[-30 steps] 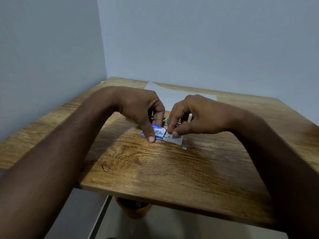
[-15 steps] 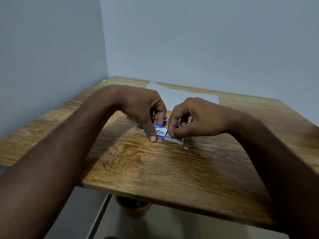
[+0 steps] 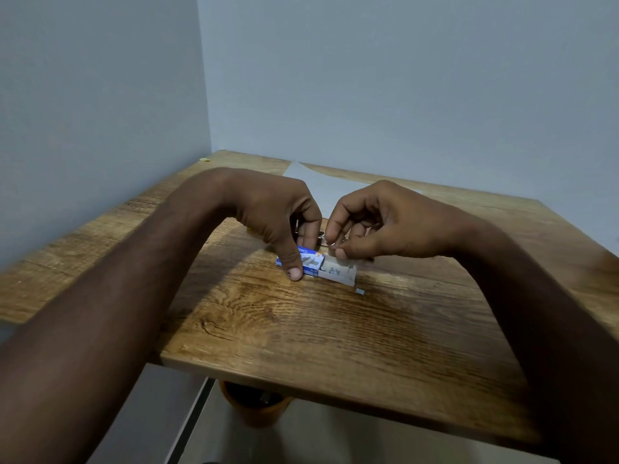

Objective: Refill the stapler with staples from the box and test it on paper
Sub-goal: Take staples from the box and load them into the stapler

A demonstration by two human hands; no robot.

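Table (image 3: 335, 346); paper (image 3: 318, 185) at 12 o'clock. Left hand (image 3: 274, 216) clamps box (image 3: 310, 259) sleeve, mid-table. Right hand (image 3: 375, 226) has risen off the tray (image 3: 338, 274), drawn out toward 3 o'clock, fingertips pinching a thin glint, likely staples (image 3: 335, 244). Extraction apparently done; loading the stapler comes next.

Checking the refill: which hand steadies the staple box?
The left hand: it holds the small blue cardboard staple box; the right hand hangs above its tray.
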